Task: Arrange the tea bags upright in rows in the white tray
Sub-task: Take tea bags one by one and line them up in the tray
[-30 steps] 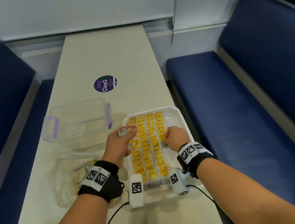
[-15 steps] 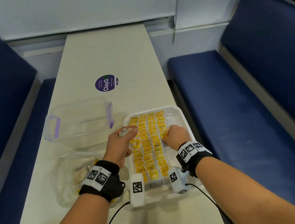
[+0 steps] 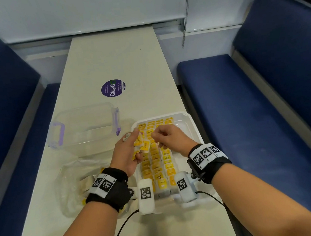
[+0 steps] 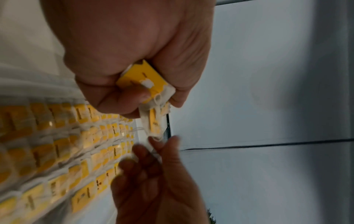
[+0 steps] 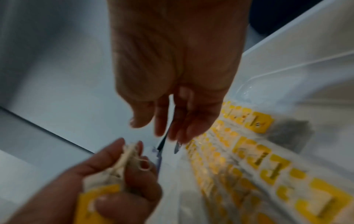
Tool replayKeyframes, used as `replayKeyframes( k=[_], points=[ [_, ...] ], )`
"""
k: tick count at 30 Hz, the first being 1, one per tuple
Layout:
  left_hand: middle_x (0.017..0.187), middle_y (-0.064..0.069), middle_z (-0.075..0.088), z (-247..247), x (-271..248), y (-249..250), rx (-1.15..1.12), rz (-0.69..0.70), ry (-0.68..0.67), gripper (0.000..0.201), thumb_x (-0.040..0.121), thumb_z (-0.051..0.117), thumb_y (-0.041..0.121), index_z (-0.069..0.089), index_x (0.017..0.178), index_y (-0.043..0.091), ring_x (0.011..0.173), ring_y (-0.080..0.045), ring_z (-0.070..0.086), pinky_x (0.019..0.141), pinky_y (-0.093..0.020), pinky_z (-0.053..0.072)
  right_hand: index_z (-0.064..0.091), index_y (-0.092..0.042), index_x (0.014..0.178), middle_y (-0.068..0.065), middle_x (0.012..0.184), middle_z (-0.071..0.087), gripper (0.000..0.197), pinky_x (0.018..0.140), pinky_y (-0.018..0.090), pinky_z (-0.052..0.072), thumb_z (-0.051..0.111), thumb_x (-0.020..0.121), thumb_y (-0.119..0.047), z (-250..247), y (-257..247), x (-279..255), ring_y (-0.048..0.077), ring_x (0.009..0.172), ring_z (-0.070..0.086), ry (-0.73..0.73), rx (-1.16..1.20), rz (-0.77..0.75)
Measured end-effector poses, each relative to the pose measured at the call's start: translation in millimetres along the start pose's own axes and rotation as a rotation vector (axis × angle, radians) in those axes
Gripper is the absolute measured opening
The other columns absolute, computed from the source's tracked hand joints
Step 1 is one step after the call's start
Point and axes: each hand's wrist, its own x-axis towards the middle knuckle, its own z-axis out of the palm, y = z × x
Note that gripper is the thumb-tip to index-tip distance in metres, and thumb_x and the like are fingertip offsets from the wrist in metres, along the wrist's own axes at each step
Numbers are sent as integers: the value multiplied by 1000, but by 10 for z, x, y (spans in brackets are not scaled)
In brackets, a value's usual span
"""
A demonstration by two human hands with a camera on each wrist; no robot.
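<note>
The left hand [image 3: 126,154] is held over the left edge of the tray [image 3: 193,125], its fingers [image 4: 118,104] clamped on a small bunch of tea bags [image 3: 141,144] with yellow tags. It seems to serve as a feeder, keeping a supply close so the other hand has only a short reach. The right hand [image 3: 169,137] hovers over the middle rows, its fingers [image 5: 180,121] loosely curled and slightly apart, reaching toward the bunch; the wrist views show nothing between them, so it looks ready to take the next bag rather than holding one.

In the tray, rows of bags [image 3: 156,159] stand upright and packed close, filling the left and middle; a strip along the right wall is bare. More bags sit in a crumpled clear bag [image 3: 75,181] on the tabletop [image 3: 116,61], beside a clear box [image 3: 83,124] with purple latches.

One tag reads "RELAX" [image 3: 166,153]. A purple round sticker [image 3: 113,88] on the tabletop reads "ClayG"; its smaller print is too fine to read
</note>
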Motion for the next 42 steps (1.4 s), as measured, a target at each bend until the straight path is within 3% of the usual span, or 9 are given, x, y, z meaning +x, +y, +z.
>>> replayKeyframes(
  k=[3, 8, 13, 18, 23, 25, 30, 35, 42],
  points=[
    [87, -1, 57, -8, 15, 6, -52, -22, -13, 29, 90, 66, 44, 62, 102, 17, 60, -14, 45, 40, -20, 32, 60, -8, 97, 8, 73, 59, 12, 57, 23, 51, 66, 89, -15, 58, -181, -63, 16, 61, 61, -167, 150, -17],
    [73, 1, 63, -44, -23, 18, -10, 11, -48, 18, 87, 70, 36, 60, 85, 21, 58, -13, 54, 41, -19, 30, 60, -10, 88, 2, 59, 50, 21, 54, 30, 49, 68, 77, 6, 132, -235, -11, 17, 53, 54, -77, 95, -32],
    [76, -1, 60, -139, 10, -18, 26, 14, 57, 15, 86, 73, 30, 60, 83, 22, 64, -16, 54, 42, -18, 31, 70, -5, 86, -4, 59, 54, 10, 58, 23, 45, 65, 79, 1, 19, -279, 45, 7, 55, 50, 95, 22, -66],
    [66, 6, 54, -144, 6, 0, 96, 93, 12, 26, 81, 78, 24, 54, 71, 25, 61, -12, 48, 46, -21, 30, 64, -18, 68, 8, 81, 69, 20, 60, 19, 44, 65, 85, -9, -183, -322, 24, 2, 59, 53, -13, -134, -89],
    [80, 6, 63, -90, -55, 37, 343, 174, -183, 26, 84, 76, 16, 74, 107, 27, 69, -13, 46, 49, -23, 30, 67, -14, 72, -7, 60, 55, 13, 56, 18, 39, 70, 85, -16, -233, -291, 11, -1, 51, 46, -77, -203, -89],
    [77, 3, 62, -54, -66, 35, 434, 148, -191, 19, 83, 77, 17, 72, 100, 21, 71, -13, 48, 49, -22, 32, 67, -5, 75, -3, 62, 54, 15, 58, 22, 41, 71, 84, -16, -216, -270, 14, 6, 55, 47, -57, -162, -85],
    [90, -6, 77, -8, -74, 37, 498, 164, -202, 10, 88, 72, 21, 64, 91, 17, 70, -10, 57, 49, -20, 29, 59, -16, 67, -8, 59, 47, 21, 59, 22, 41, 70, 86, -14, -238, -286, -5, 6, 57, 43, -91, -133, -88],
    [91, -8, 77, -38, -57, 39, 517, 169, -222, 19, 88, 72, 19, 59, 75, 21, 56, -12, 37, 45, -21, 21, 62, -9, 77, 7, 75, 55, 13, 63, 20, 46, 65, 88, -14, -278, -328, -4, 10, 68, 52, -2, -19, -89],
    [63, 7, 63, -63, -65, 19, 522, 150, -246, 19, 87, 74, 19, 58, 77, 19, 58, -13, 34, 49, -24, 23, 58, -11, 77, 4, 74, 66, 16, 56, 21, 46, 56, 92, -8, -285, -377, 28, 13, 64, 59, 32, 88, -63]
  ],
)
